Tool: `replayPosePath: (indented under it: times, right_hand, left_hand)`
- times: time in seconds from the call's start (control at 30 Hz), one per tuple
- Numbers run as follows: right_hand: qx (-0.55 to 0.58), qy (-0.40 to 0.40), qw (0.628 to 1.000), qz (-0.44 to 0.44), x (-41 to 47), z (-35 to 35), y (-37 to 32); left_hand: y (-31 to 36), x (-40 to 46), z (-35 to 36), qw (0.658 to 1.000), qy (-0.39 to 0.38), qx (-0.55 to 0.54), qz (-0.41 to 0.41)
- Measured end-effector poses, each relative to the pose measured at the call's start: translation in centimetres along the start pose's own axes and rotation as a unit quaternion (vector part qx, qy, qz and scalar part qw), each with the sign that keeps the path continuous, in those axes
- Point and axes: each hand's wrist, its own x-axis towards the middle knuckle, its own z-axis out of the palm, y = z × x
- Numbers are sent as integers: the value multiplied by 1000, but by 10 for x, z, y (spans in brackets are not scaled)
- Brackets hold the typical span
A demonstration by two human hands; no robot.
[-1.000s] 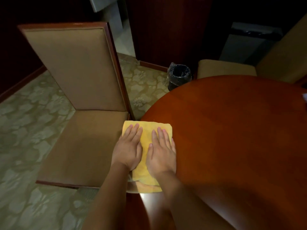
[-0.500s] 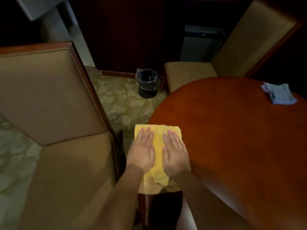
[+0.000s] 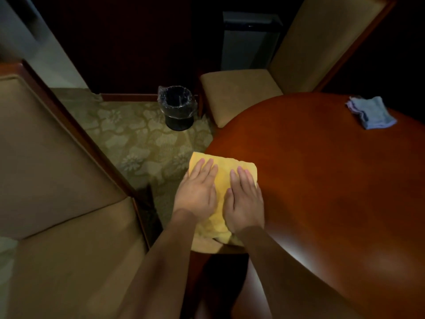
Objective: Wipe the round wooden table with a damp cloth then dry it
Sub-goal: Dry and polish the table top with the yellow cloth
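The yellow cloth (image 3: 224, 178) is pressed flat at the left edge of the round table (image 3: 322, 180) by the left hand (image 3: 196, 192) and right hand (image 3: 245, 199), fingers straight, and it should be pushed evenly across the wood toward the blue cloth (image 3: 370, 112).

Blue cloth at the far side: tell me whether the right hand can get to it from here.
Probably yes: bare table lies between the right hand and the blue cloth, though it must first leave the yellow cloth.
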Motion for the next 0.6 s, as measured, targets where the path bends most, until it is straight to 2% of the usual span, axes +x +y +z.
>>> replayPosePath:
  times: [0.33,0.5,0.6]
  right_hand:
    - [-7,-40,999,17,77,-1,10]
    - [40,23,999,25,123,6,16]
    - [39,8,999,32,136,9,20]
  left_hand:
    - [-11,82,-4,999,18,-8,32]
    - [-12,129,-8,999,33,0,35]
    - [-15,148,-8,998,36,13,43]
